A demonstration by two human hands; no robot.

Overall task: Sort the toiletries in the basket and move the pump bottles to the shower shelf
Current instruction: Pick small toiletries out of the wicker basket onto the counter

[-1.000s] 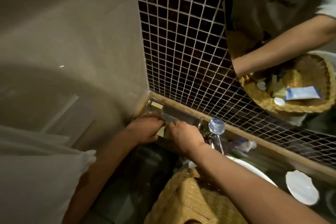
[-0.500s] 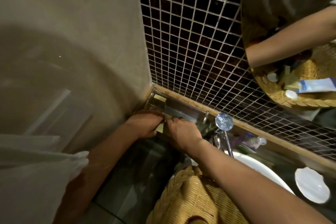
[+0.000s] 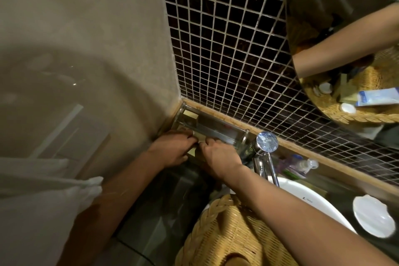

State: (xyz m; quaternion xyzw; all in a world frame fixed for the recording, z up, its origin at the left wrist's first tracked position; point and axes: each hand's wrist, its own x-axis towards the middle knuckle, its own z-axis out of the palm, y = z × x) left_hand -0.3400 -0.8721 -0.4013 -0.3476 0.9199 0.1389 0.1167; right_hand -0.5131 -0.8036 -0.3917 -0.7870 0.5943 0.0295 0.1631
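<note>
The left hand (image 3: 172, 149) and right hand (image 3: 218, 157) met, fingers curled, at the near edge of a clear tray (image 3: 216, 127) in the far corner; whether they gripped anything could not be told. The woven basket (image 3: 226, 233) sat near, under the right forearm. A pump bottle (image 3: 302, 165) lay on the counter (image 3: 336, 181), right of the faucet (image 3: 266, 144), beside the white basin (image 3: 302, 198).
</note>
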